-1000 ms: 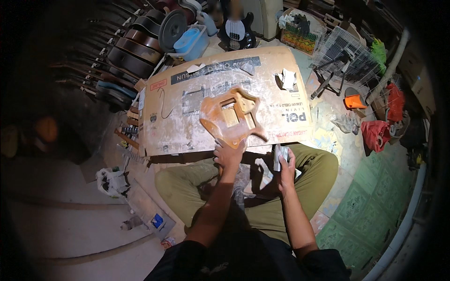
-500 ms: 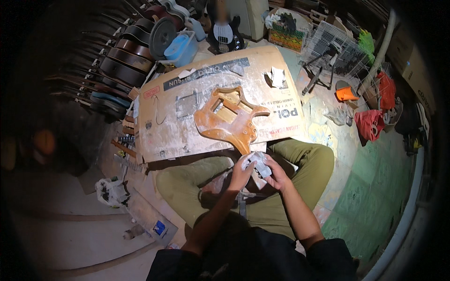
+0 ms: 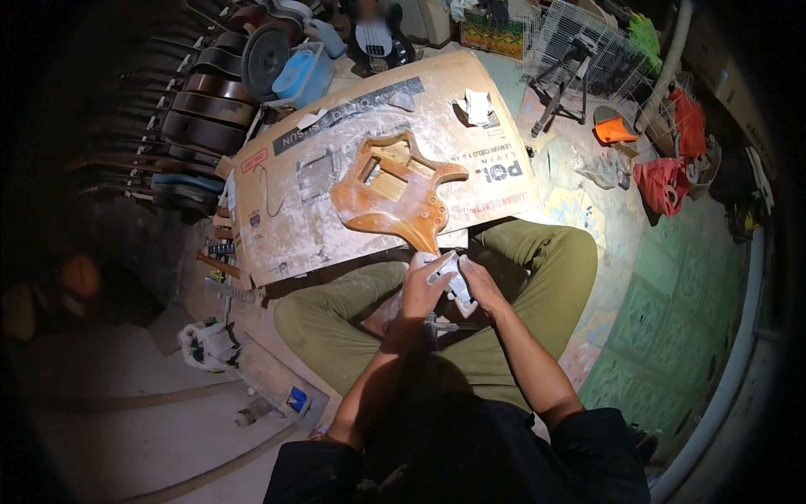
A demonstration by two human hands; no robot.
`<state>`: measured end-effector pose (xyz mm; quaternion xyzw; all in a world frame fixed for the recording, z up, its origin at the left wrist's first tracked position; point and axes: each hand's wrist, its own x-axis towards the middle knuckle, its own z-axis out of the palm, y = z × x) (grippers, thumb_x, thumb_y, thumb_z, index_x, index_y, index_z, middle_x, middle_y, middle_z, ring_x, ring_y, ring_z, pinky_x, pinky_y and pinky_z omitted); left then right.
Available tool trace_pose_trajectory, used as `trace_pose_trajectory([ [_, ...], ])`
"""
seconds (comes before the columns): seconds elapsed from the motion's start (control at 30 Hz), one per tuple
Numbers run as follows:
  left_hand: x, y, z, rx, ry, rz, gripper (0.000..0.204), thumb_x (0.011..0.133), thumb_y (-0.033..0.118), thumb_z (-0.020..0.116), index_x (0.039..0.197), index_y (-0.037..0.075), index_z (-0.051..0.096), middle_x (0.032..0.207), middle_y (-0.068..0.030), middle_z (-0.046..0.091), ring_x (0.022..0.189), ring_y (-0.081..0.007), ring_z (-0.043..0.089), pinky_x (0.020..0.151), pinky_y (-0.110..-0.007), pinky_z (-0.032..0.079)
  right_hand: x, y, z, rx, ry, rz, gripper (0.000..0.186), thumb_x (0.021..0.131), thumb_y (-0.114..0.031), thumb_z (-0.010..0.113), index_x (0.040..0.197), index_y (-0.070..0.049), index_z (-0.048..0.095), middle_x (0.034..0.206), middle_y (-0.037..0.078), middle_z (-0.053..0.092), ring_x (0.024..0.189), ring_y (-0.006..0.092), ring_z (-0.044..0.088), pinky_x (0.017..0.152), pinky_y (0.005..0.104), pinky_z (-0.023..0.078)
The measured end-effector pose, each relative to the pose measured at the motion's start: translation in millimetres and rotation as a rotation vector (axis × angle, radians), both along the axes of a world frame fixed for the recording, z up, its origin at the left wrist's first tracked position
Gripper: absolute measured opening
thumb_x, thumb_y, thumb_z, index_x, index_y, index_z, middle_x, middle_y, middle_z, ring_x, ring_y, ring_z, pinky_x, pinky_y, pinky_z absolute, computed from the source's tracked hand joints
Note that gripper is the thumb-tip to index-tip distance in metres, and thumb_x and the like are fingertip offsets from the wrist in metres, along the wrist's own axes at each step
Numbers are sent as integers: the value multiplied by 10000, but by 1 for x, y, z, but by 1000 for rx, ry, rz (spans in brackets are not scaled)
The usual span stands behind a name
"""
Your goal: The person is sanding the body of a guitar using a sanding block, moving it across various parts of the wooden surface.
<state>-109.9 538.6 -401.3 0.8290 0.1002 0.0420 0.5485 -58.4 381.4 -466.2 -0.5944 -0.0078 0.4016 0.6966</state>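
Note:
A brown electric guitar body (image 3: 395, 220) lies on a dusty cardboard sheet (image 3: 290, 244), its routed cavities facing up and its neck end pointing toward me. Between my legs, my left hand (image 3: 418, 287) and my right hand (image 3: 480, 286) close around a folded grey sheet of sandpaper (image 3: 458, 284). The paper sits over the neck end, and a pale headstock edge shows just below it. My left fingers press on the paper's left side; my right thumb and fingers grip its right side. The neck under the hands is mostly hidden.
Several guitars (image 3: 206, 113) hang in a row at the far left. A black bass (image 3: 375, 46) stands behind the cardboard, near a blue tub (image 3: 302, 80). A small tripod (image 3: 567, 88), a wire cage (image 3: 579, 42) and a red bag (image 3: 661, 186) lie right. Scrap paper (image 3: 477, 107) rests on the cardboard.
My view has shifted, so the cardboard and guitar sit higher and slightly left. My hands have turned the grey sandpaper more steeply and drawn closer around it.

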Motion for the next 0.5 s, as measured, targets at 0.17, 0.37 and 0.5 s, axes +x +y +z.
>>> trace_pose_trajectory([
  [0.17, 6, -3, -12, 41, 21, -23, 357, 849, 60, 722, 1204, 26, 709, 1076, -175, 631, 1022, -266, 610, 909, -347, 479, 3, -2, 7, 45, -28, -10, 452, 1052, -414, 490, 1242, -22, 609, 943, 45, 656, 752, 121, 633, 616, 263, 531],
  [0.37, 5, -6, -30, -183, 67, 123, 359, 860, 48, 723, 1204, -25, 654, 1054, -105, 646, 966, -174, 627, 855, -311, 508, 9, -7, 32, 211, 295, -9, 442, 1034, -399, 530, 1287, -41, 587, 1011, 52, 692, 648, 115, 664, 477, 239, 540],
  [0.5, -6, -9, -29, -565, 109, 133, 350, 877, 25, 715, 1207, -56, 628, 1074, -70, 674, 984, -121, 631, 874, -272, 514, 11, -10, 41, 264, 358, -4, 429, 1035, -374, 528, 1296, -37, 577, 1032, 52, 693, 703, 119, 671, 514, 261, 574],
])
